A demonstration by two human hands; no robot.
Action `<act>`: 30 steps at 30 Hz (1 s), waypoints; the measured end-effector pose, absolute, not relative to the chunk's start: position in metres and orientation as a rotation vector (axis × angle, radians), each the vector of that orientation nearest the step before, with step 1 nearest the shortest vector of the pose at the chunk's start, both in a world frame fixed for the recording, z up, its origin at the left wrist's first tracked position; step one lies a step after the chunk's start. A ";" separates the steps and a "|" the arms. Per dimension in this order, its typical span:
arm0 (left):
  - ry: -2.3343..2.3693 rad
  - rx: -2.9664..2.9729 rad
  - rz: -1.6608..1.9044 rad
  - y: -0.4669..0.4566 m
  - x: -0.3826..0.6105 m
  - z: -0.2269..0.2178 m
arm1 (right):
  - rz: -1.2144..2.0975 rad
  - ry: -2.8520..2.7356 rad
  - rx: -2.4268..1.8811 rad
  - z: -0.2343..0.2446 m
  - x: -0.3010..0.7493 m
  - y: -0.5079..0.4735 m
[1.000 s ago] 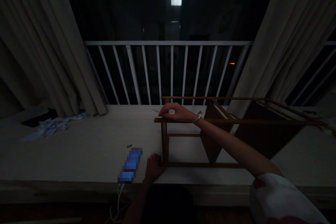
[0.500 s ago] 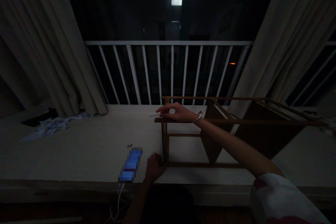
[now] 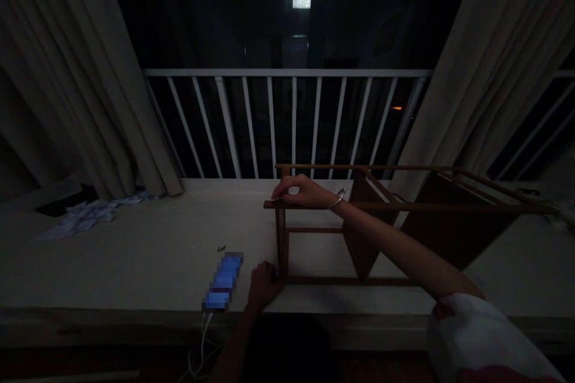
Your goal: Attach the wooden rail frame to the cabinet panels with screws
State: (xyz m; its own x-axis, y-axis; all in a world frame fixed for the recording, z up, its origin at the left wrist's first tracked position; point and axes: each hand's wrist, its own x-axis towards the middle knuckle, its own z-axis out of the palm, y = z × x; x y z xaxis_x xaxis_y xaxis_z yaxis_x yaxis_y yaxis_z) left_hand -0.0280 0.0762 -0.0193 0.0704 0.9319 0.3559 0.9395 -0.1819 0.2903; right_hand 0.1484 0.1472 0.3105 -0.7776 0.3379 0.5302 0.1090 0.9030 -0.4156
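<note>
A brown wooden shelf frame (image 3: 314, 280) lies on its side across a pale ledge. My right hand (image 3: 303, 191) rests on the frame's raised near rail, close to its left end. Thumb and fingers are pinched there on a thin metal rod, seemingly a hex key, now almost wholly hidden by the fingers. My left hand (image 3: 264, 284) is at the frame's lower left corner, its fingers curled and its thumb against the wood; the dim light hides part of this grip.
Left of the frame a phone (image 3: 223, 281) with a blurred screen lies on the ledge (image 3: 148, 269), white cables (image 3: 204, 338) hanging from it. Small dark pieces (image 3: 221, 248) lie above it. Crumpled papers (image 3: 94, 212) are by the left curtain. White railings (image 3: 294, 125) stand behind.
The metal rod stuck out left of my right fingers before and is now mostly out of sight. My right fingers have curled in closer over the rail. My left hand and the frame stay put.
</note>
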 end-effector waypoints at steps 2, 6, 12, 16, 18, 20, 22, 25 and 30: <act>-1.996 -2.290 -0.740 0.076 -0.028 -0.020 | 0.491 -2.442 -0.319 0.310 0.148 0.147; -2.011 -2.303 -0.722 0.077 -0.028 -0.020 | 0.526 -2.437 -0.325 0.310 0.148 0.147; -2.016 -2.316 -0.699 0.078 -0.029 -0.021 | 0.571 -2.438 -0.330 0.311 0.148 0.145; -1.997 -2.310 -0.698 0.078 -0.030 -0.021 | 0.572 -2.459 -0.356 0.311 0.149 0.145; -2.006 -2.304 -0.691 0.078 -0.030 -0.021 | 0.563 -2.461 -0.351 0.311 0.150 0.145; -2.005 -2.303 -0.697 0.077 -0.029 -0.020 | 0.553 -2.461 -0.352 0.311 0.149 0.145; -1.996 -2.306 -0.705 0.077 -0.028 -0.019 | 0.545 -2.461 -0.361 0.312 0.149 0.144; -2.001 -2.298 -0.704 0.076 -0.028 -0.017 | 0.537 -2.457 -0.362 0.312 0.149 0.144; -2.016 -2.306 -0.698 0.076 -0.028 -0.016 | 0.530 -2.448 -0.328 0.312 0.149 0.145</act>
